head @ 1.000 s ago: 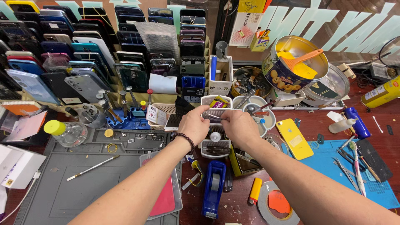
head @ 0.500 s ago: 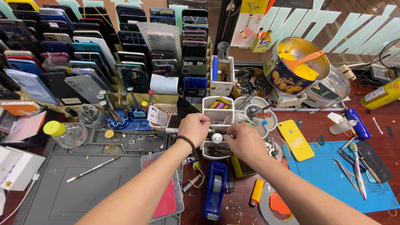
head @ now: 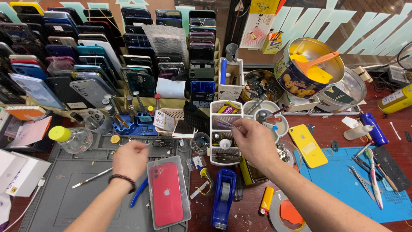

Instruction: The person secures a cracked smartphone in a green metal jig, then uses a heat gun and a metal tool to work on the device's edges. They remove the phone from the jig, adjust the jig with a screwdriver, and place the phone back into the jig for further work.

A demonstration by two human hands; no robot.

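My left hand, a black bracelet on its wrist, hovers over the grey work mat with its fingers curled downward; what is under them is hidden. Just right of it lies a red phone in a clear case. My right hand pinches thin metal tweezers, whose tips reach over the white mesh organiser holding small parts and a small bottle.
A rack of many phones fills the back left. A blue tape dispenser, an orange lighter, a yellow phone, a biscuit tin, a yellow-capped bottle and a blue mat with tools crowd the red table.
My left hand left the white organiser and moved down-left onto the grey mat, uncovering the red phone. My right hand stayed by the organiser and now shows tweezers in its fingers.
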